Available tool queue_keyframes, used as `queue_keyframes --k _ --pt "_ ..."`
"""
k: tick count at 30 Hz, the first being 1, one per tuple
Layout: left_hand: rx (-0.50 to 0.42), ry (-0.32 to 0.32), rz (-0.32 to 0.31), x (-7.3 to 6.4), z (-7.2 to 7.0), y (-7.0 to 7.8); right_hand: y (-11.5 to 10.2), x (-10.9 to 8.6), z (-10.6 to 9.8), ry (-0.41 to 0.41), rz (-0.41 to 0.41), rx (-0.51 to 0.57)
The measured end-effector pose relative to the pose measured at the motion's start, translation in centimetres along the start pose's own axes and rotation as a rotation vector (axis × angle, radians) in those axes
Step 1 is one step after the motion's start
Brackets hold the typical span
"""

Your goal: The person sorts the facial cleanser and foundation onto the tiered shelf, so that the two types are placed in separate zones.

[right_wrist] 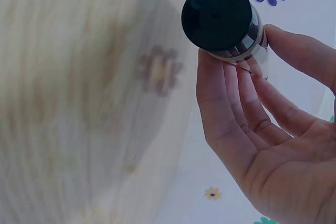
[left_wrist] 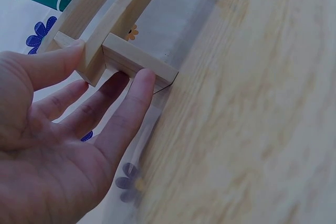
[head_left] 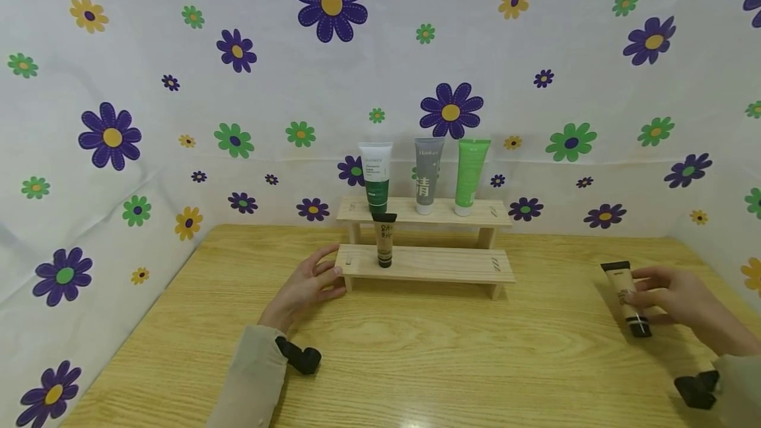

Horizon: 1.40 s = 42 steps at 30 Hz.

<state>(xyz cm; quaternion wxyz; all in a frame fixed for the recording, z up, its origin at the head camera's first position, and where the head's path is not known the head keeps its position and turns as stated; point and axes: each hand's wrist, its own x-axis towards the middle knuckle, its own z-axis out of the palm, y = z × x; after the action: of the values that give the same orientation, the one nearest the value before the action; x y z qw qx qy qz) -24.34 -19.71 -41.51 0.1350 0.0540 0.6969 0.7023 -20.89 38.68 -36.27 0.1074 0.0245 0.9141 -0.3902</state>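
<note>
My right hand (head_left: 674, 296) holds a beige cosmetic tube (head_left: 624, 289) between thumb and fingers over the right side of the table. The tube tilts, its round black cap (right_wrist: 216, 17) down and its flat black end up. My left hand (head_left: 304, 286) is at the left end of a two-tier wooden stand (head_left: 446, 264), gripping its lower step with the thumb on the board's end and fingertips by the leg (left_wrist: 139, 61). Another beige tube (head_left: 384, 240) with black ends stands upright on that lower step, left of its middle.
On the upper step stand a white-and-green tube (head_left: 376, 174), a grey tube (head_left: 427, 174) and a bright green tube (head_left: 471, 174). The stand is near the back of the wood-grain table (head_left: 416, 355). A white flower-print cloth (head_left: 267, 91) hangs behind and at both sides.
</note>
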Motion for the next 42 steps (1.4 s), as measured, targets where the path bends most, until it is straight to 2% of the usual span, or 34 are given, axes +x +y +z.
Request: queue_keyframes --k 8,19,34,42 --pt "0.004 0.005 0.0 -0.2 0.2 0.3 -1.4 0.6 0.4 -0.01 -0.011 0.064" --pt "-0.002 -0.003 0.009 -0.2 0.2 0.1 -2.8 0.9 1.3 0.035 -0.07 0.134" --pt "0.009 0.0 0.007 -0.2 0.2 0.1 -5.2 1.1 2.5 0.066 -0.132 0.182" --pt "0.007 -0.002 0.008 -0.2 0.2 0.1 -6.2 1.5 2.9 0.099 -0.157 0.164"
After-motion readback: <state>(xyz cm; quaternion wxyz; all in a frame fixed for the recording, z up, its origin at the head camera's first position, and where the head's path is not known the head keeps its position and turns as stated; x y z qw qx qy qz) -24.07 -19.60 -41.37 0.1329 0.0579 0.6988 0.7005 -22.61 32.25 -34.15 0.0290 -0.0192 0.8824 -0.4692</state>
